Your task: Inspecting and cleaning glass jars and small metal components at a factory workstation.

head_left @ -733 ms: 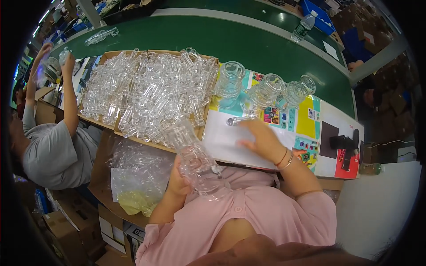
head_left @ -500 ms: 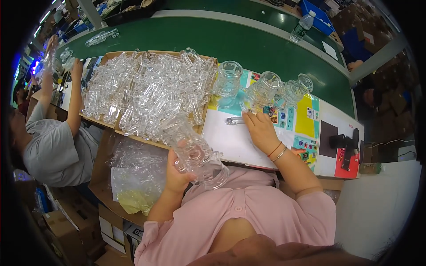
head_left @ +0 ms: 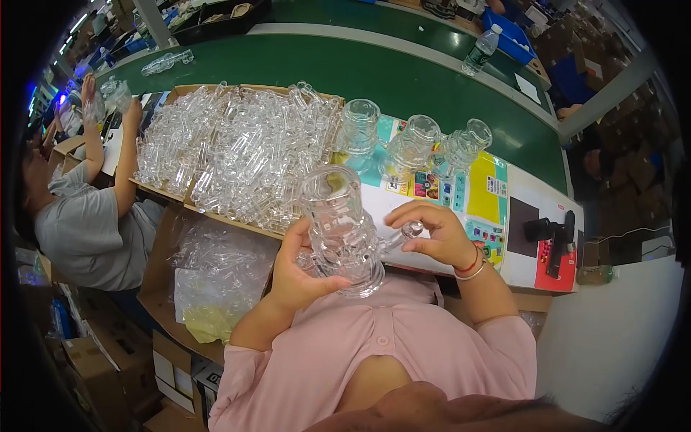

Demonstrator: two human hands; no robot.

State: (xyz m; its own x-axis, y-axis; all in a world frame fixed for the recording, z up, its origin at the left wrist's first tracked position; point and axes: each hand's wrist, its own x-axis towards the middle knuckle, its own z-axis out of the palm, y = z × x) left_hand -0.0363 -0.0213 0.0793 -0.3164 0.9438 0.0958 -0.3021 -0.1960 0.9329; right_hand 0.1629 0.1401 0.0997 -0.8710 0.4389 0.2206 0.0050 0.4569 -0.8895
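Note:
A large clear glass vessel (head_left: 337, 230) with a wide round mouth and bulging sides is held upright before my chest. My left hand (head_left: 291, 277) is wrapped round its left side and lower part, thumb across the front. On the vessel's right side a small clear glass tube (head_left: 397, 239) with a knobbed end slants outward, its inner end at the vessel's side joint. The thumb and fingers of my right hand (head_left: 443, 236) are closed about this tube. Whether the tube is seated in the joint I cannot tell. Three similar glass vessels (head_left: 412, 147) stand beyond on the table.
Shallow cardboard trays (head_left: 188, 199) heaped with small clear glass tubes lie left of the vessels. Below them is a carton (head_left: 155, 288) with clear plastic bags. A black stand (head_left: 554, 237) is at the right, a water bottle (head_left: 481, 50) farther back. A co-worker (head_left: 86, 223) sits left.
My right hand has lifted the small glass tube off the table and brought it to the vessel's side. My left hand has turned the vessel from tilted to upright.

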